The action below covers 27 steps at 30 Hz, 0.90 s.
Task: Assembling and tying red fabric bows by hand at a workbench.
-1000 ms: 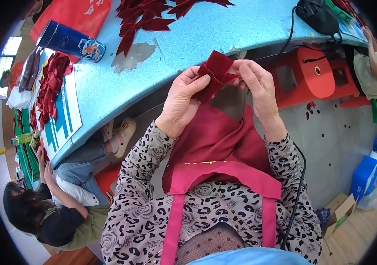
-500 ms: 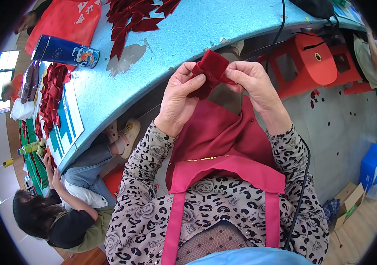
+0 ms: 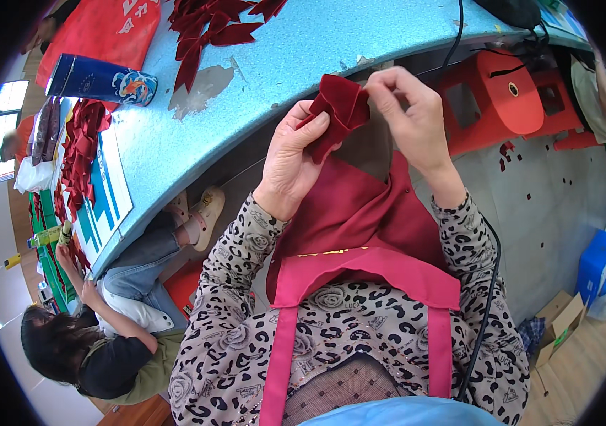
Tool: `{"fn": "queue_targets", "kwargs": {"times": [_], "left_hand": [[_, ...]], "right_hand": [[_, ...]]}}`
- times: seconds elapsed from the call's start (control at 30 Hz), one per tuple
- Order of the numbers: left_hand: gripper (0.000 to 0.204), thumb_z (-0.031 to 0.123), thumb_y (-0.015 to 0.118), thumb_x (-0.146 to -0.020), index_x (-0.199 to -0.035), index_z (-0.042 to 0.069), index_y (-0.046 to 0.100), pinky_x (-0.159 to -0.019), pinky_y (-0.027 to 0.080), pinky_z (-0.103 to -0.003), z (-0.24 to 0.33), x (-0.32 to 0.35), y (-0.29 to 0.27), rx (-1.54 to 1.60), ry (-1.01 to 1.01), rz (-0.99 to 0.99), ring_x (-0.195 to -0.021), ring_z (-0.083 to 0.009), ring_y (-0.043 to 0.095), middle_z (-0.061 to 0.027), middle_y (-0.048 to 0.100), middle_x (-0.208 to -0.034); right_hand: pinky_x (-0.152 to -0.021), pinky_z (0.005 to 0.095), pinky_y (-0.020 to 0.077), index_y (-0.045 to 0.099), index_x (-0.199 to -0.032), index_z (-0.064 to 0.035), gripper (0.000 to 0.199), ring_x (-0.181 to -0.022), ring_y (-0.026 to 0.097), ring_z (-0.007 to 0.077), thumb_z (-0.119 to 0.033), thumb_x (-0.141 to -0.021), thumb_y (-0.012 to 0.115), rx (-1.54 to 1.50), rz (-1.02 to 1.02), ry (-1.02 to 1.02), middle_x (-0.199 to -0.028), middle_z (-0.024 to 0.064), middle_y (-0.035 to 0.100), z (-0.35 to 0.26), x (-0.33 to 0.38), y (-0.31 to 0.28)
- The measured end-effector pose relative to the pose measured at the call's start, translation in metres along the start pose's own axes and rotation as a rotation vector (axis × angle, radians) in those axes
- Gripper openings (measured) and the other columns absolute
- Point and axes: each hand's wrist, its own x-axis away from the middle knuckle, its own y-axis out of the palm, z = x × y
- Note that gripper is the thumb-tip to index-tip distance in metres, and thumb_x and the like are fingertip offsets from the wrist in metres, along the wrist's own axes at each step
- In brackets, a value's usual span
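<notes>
My left hand (image 3: 290, 160) grips a dark red velvet ribbon bow (image 3: 340, 105) between thumb and fingers, holding it up above my lap in front of the table edge. The bow's folded loops and a tail show; the fingers cover part of it. Close by on its right is my right hand (image 3: 417, 117), thumb and forefinger pinched together near the bow's upper right edge. Whatever is in that pinch, if anything, is too small to make out. Below both hands lies my dark red apron (image 3: 338, 206).
Several red velvet bows (image 3: 210, 32) lie on the blue table (image 3: 267, 67), with more ribbon (image 3: 83, 160) at the left. A blue tumbler (image 3: 100, 79) lies beside a red bag (image 3: 104, 35). A co-worker (image 3: 97, 348) sits at left; red stools (image 3: 509, 99) stand at right.
My right hand has come off the bow's right side and moved up, fingers now pinched beside it. In my left hand the bow has turned more upright.
</notes>
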Motion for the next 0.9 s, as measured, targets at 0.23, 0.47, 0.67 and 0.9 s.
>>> {"fn": "queue_targets", "kwargs": {"times": [0.23,0.47,0.67,0.9], "left_hand": [[0.015,0.008,0.063,-0.083,-0.094,0.007,0.053,-0.078,0.048,-0.027,-0.004,-0.004,-0.007,0.016,0.031,0.086,-0.086,-0.0123,0.058,-0.0046,0.060,-0.096],[0.013,0.002,0.063,-0.082,-0.087,0.008,0.052,-0.080,0.049,-0.027,0.008,0.002,-0.028,0.096,0.068,0.159,-0.085,-0.0131,0.059,-0.0060,0.061,-0.093],[0.014,0.002,0.064,-0.081,-0.086,0.007,0.052,-0.079,0.049,-0.026,0.016,0.012,-0.045,0.054,0.067,0.174,-0.084,-0.0122,0.059,-0.0057,0.061,-0.092],[0.015,0.004,0.066,-0.080,-0.088,0.006,0.054,-0.077,0.048,-0.024,0.023,0.026,-0.067,-0.042,0.107,0.103,-0.082,-0.0101,0.058,-0.0040,0.061,-0.091]], "right_hand": [[-0.063,0.0169,0.0376,0.060,-0.085,-0.0034,0.009,-0.071,0.050,0.0031,-0.012,-0.087,0.059,-0.540,-0.060,0.356,-0.078,-0.0020,0.059,0.018,0.006,0.015],[-0.064,0.0169,0.0382,0.059,-0.085,-0.0027,0.010,-0.071,0.050,0.0034,-0.012,-0.087,0.060,-0.475,-0.023,0.327,-0.078,-0.0015,0.058,0.027,0.016,0.052],[-0.066,0.0174,0.0410,0.054,-0.098,-0.0012,0.014,-0.074,0.053,0.0042,-0.009,-0.087,0.057,-0.458,0.038,0.282,-0.088,0.0010,0.059,0.017,0.017,0.072],[-0.071,0.0187,0.0446,0.051,-0.104,-0.0004,0.017,-0.084,0.056,0.0068,-0.009,-0.089,0.054,-0.527,-0.078,0.279,-0.095,0.0034,0.059,0.013,0.018,0.096]]}}
